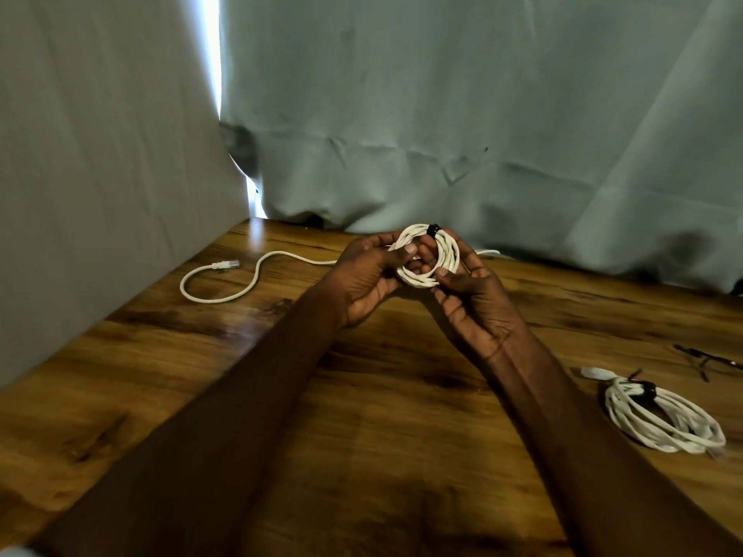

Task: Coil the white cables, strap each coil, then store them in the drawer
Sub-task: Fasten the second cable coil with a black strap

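Both hands hold a small coil of white cable (442,251) above the far middle of the wooden table (362,396). My left hand (370,275) grips the coil's left side, thumb on top. My right hand (470,299) pinches its lower right edge. A black strap (433,229) sits on the coil's top. The cable's loose tail (225,287) trails left across the table and ends in a plug (228,264). A second white coil (663,416), bound with a black strap (643,391), lies on the table at the right.
Grey-green cloth (442,114) hangs behind the table and along its left side. Thin dark straps (703,361) lie near the right edge. No drawer is in view.
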{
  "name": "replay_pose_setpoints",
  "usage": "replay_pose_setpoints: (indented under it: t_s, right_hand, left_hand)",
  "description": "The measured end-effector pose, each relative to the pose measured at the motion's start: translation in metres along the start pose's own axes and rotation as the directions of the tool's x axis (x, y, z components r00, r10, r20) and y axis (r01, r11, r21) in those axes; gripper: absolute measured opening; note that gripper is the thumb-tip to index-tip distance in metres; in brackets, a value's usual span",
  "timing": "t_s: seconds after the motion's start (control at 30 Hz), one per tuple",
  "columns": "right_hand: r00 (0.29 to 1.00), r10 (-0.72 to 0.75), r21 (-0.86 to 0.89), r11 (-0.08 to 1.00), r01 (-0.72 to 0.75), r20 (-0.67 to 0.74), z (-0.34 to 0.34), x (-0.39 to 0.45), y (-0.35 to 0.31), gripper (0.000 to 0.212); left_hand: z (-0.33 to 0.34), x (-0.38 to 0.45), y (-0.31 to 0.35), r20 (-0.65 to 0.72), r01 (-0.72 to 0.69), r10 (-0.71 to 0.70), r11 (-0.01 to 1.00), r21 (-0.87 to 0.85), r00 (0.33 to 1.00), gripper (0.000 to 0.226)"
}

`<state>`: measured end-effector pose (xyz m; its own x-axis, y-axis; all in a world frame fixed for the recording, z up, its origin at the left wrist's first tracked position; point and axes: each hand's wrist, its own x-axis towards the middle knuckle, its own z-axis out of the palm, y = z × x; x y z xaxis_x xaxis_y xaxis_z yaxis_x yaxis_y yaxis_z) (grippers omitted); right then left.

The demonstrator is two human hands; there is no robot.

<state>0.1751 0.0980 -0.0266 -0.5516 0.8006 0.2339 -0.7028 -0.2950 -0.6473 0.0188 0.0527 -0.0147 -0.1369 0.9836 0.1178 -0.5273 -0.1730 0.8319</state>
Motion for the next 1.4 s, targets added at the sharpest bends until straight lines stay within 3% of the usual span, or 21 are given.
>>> replay_pose_setpoints:
  t_s: [0.13,0.27,0.43,0.57,0.63,0.7,0.8,0.9,0.97,1.0,1.07,1.13,1.17,1.2,1.27,1.33,1.4]
  right_hand:
    - [0.999,-0.049,0.025,0.998,0.049,-0.024,0.004,-0.001,-0.004,0.075]
    - [0.999,-0.048,-0.052,0.998,0.047,-0.02,0.003,-0.003,-0.002,0.073]
    - [0.985,0.0,-0.151,0.988,-0.026,-0.172,0.001,-0.003,-0.003,0.06]
    - [0.983,0.078,0.0,0.997,-0.079,-0.168,-0.001,-0.005,-0.004,0.061]
    - [0.986,0.091,0.032,0.996,-0.088,-0.141,-0.001,-0.008,-0.008,0.055]
    - [0.987,0.073,-0.043,0.996,-0.08,-0.144,-0.001,-0.011,-0.011,0.048]
    - [0.976,-0.02,-0.28,0.959,-0.043,-0.218,0.002,-0.018,-0.01,0.044]
    - [0.927,-0.184,-0.359,0.932,0.059,-0.326,0.013,-0.028,-0.011,0.044]
    - [0.869,-0.383,-0.573,0.806,0.149,-0.313,0.021,-0.04,-0.014,0.044]
    - [0.839,-0.488,-0.731,0.659,0.175,-0.239,0.022,-0.048,-0.015,0.043]
    - [0.811,-0.584,-0.956,0.259,0.137,-0.042,0.016,-0.066,-0.012,0.043]
    - [0.823,-0.564,-0.992,-0.127,-0.009,0.065,0.006,-0.083,-0.01,0.049]
    - [0.84,-0.535,-0.965,-0.256,-0.058,0.091,0.003,-0.089,-0.009,0.054]
    - [0.868,-0.488,-0.944,-0.318,-0.081,0.09,0.002,-0.094,-0.008,0.058]
    - [0.927,-0.376,-0.948,-0.301,-0.102,0.019,0.004,-0.1,-0.005,0.066]
    - [0.942,-0.326,-0.978,-0.163,-0.133,-0.074,0.009,-0.104,-0.005,0.073]
    - [0.909,-0.413,-0.994,-0.064,-0.093,-0.058,0.016,-0.101,-0.009,0.064]
  left_hand:
    - [-0.003,-0.001,-0.003,-0.121,0.066,-0.054,0.993,0.097,0.991,0.018]
    - [-0.005,0.004,-0.009,-0.205,0.123,-0.116,0.992,0.023,0.972,0.012]
    - [-0.004,0.004,-0.013,-0.179,0.17,-0.19,0.978,-0.124,0.965,0.006]
    - [-0.004,0.0,-0.01,-0.097,0.19,-0.207,0.969,-0.16,0.973,0.007]
    - [-0.004,-0.001,-0.006,-0.022,0.193,-0.196,0.976,-0.101,0.98,0.011]
    - [-0.005,0.0,-0.003,0.018,0.187,-0.186,0.982,-0.035,0.982,0.011]
    - [-0.007,0.003,-0.004,-0.05,0.142,-0.139,0.988,0.061,0.989,0.008]
    - [-0.011,0.007,-0.009,-0.147,0.064,-0.025,0.963,0.263,0.989,0.012]
    - [-0.01,0.007,-0.015,-0.175,0.019,0.056,0.915,0.404,0.983,0.024]
    - [-0.008,0.007,-0.018,-0.172,-0.003,0.092,0.891,0.454,0.981,0.027]
    - [-0.002,0.004,-0.022,-0.152,-0.059,0.163,0.844,0.533,0.975,0.025]
    - [0.002,0.003,-0.026,-0.116,-0.108,0.227,0.775,0.622,0.967,0.016]
    - [0.002,0.002,-0.028,-0.088,-0.132,0.254,0.732,0.669,0.963,0.011]
    - [0.002,0.002,-0.031,-0.06,-0.146,0.27,0.679,0.72,0.961,0.009]
    - [0.002,0.001,-0.035,0.005,-0.156,0.27,0.543,0.825,0.963,0.01]
    - [0.004,-0.002,-0.036,0.078,-0.19,0.276,0.407,0.894,0.958,0.013]
    - [0.004,-0.003,-0.035,0.113,-0.213,0.285,0.351,0.912,0.952,0.016]
